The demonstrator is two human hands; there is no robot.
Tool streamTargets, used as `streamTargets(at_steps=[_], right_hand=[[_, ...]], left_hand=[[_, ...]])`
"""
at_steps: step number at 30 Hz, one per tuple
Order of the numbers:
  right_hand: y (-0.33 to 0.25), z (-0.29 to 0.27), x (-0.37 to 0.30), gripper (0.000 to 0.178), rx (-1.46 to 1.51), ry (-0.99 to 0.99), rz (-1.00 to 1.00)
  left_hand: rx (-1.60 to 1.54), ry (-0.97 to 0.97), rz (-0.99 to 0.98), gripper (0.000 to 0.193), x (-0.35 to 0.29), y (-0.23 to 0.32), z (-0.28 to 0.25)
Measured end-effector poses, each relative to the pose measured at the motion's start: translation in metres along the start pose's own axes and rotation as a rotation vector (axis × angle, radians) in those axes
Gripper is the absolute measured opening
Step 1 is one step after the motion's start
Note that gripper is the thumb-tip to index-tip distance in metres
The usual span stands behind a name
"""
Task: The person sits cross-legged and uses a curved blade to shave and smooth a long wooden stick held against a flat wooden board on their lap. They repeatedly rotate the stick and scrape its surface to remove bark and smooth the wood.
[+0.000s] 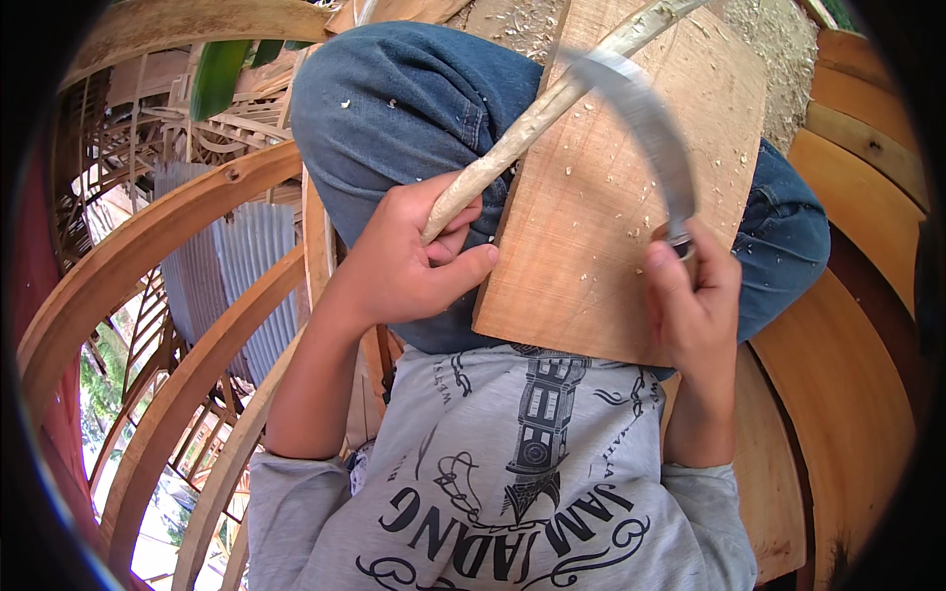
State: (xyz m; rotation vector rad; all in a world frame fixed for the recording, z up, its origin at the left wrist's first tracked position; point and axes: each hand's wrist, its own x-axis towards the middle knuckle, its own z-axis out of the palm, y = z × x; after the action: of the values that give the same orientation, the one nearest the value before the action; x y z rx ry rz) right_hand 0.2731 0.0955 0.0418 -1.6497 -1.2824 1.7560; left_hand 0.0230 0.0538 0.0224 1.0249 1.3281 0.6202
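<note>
A pale, peeled wooden stick [512, 146] slants from my left hand up to the top edge of the picture. My left hand [419, 251] is closed round its lower end, with the thumb stretched to the right beside the board. In my right hand [698, 295] is the handle of a sickle [662, 138]. Its curved blade is smeared by motion, and the tip reaches the stick; whether it touches, I cannot tell. Under both lies a flat wooden board [591, 266] across my lap, dotted with small shavings.
My jeans-clad legs [394, 108] are folded under the board. Shavings [507, 25] cover the floor ahead. On the left, curved wooden rails [168, 222] stand before corrugated metal sheets [254, 286] and scrap wood. Broad wooden slats [838, 414] curve round on the right.
</note>
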Motion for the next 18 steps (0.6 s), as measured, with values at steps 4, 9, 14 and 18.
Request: streamTargets(at_steps=[4,9,14,18], right_hand=[[0.002,-0.033,0.012,0.015,0.132,0.200,-0.084],[0.004,-0.025,0.014,0.029,0.130,0.213,-0.152],[0.002,-0.001,0.011,0.022,0.168,0.157,-0.163],[0.004,0.004,0.019,0.022,-0.305,0.106,-0.426]], left_hand=[[0.012,0.008,-0.008,0.020,0.001,0.003,0.001],[0.015,0.024,0.028,0.024,0.000,0.000,0.001],[-0.014,0.038,0.000,0.039,0.001,0.008,0.004],[-0.035,0.113,-0.013,0.045,-0.005,0.008,0.011]])
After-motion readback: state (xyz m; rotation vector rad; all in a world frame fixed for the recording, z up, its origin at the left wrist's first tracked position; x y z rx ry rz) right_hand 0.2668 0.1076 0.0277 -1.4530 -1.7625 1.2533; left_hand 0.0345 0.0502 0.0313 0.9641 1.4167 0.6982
